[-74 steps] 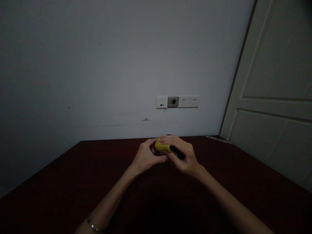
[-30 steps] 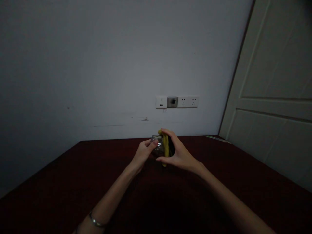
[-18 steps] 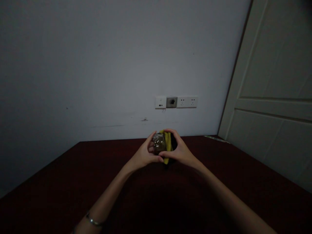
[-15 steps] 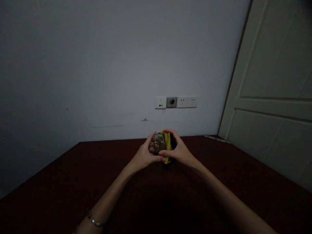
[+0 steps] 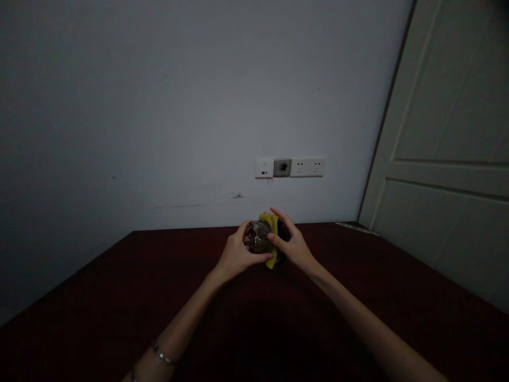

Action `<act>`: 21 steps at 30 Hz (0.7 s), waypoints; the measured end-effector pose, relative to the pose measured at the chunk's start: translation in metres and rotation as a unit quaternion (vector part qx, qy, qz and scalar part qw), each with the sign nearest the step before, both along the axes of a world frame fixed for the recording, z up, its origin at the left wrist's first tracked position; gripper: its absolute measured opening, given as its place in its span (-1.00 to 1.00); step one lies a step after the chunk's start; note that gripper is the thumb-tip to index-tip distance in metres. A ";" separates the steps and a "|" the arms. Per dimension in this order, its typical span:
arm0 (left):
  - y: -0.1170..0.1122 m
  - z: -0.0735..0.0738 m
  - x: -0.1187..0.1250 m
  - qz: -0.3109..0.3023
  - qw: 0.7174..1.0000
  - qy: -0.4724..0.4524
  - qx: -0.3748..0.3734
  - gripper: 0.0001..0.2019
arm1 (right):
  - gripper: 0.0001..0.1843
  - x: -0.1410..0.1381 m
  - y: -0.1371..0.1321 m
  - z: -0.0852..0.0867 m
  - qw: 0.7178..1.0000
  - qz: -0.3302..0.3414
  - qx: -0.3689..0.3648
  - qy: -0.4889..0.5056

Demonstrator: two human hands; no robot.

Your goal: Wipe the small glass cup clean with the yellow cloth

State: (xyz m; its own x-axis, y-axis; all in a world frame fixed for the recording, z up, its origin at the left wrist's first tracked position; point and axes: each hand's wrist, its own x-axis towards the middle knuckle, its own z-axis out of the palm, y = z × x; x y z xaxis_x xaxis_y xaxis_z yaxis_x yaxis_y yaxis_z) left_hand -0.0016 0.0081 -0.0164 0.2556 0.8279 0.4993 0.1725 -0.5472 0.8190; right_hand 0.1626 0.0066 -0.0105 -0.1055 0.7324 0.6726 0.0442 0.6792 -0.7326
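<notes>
A round, see-through, shiny glass vessel (image 5: 257,237) is held up over the far part of the table. The fingers of my left hand (image 5: 234,255) are wrapped round its left side, and the thumb reaches along underneath towards a yellow cloth (image 5: 272,220). That cloth covers the vessel's right side, with a dark area beside it. My right hand (image 5: 297,246) grips the cloth against the vessel, its thumb in front on the glass and its index finger raised at the top. Dim light and the hands hide the vessel's full shape.
Beneath the hands lies a dark red table (image 5: 167,286), its back edge against a pale wall (image 5: 178,106). White sockets (image 5: 308,167) and a grey switch plate (image 5: 282,167) sit on the wall. A panelled door (image 5: 445,185) stands at the right.
The right thumb has risen from the vessel's lower edge onto its front, and the right index finger has lifted. More of the vessel's rounded front shows. The view has shifted slightly.
</notes>
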 end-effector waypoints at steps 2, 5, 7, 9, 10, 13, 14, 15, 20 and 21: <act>-0.002 0.001 0.002 -0.009 1.000 -0.022 -0.009 -0.17 | -0.27 -0.005 -0.003 0.001 0.999 -0.008 0.007 0.030; -0.005 0.002 0.005 -0.019 0.998 -0.052 -0.016 -0.20 | -0.32 -0.009 -0.009 0.001 0.999 -0.026 0.040 0.026; -0.005 0.002 0.006 -0.023 0.997 -0.069 -0.016 -0.21 | -0.42 -0.008 -0.013 0.000 0.994 -0.055 0.092 -0.005; -0.004 0.001 0.006 -0.030 0.996 -0.085 -0.013 -0.23 | -0.47 -0.006 -0.017 -0.001 0.982 -0.079 0.163 -0.050; -0.003 0.000 0.006 -0.035 0.995 -0.089 -0.009 -0.24 | -0.46 -0.004 -0.018 -0.002 0.973 -0.086 0.201 -0.074; -0.002 -0.001 0.006 -0.043 0.995 -0.086 0.016 -0.25 | -0.41 -0.001 -0.020 -0.001 0.946 -0.079 0.284 -0.134; -0.003 0.000 0.006 -0.045 0.995 -0.080 0.027 -0.24 | -0.42 -0.001 -0.020 0.000 0.943 -0.073 0.293 -0.142; -0.004 0.002 0.005 -0.045 0.996 -0.071 0.037 -0.24 | -0.44 -0.001 -0.020 0.001 0.944 -0.070 0.289 -0.142; -0.012 0.011 0.006 -0.049 0.997 -0.037 0.050 -0.22 | -0.65 -0.008 -0.020 0.009 0.980 -0.064 0.181 -0.054; -0.013 0.012 0.007 -0.052 0.997 -0.039 0.047 -0.21 | -0.68 -0.010 -0.021 0.010 0.985 -0.063 0.160 -0.034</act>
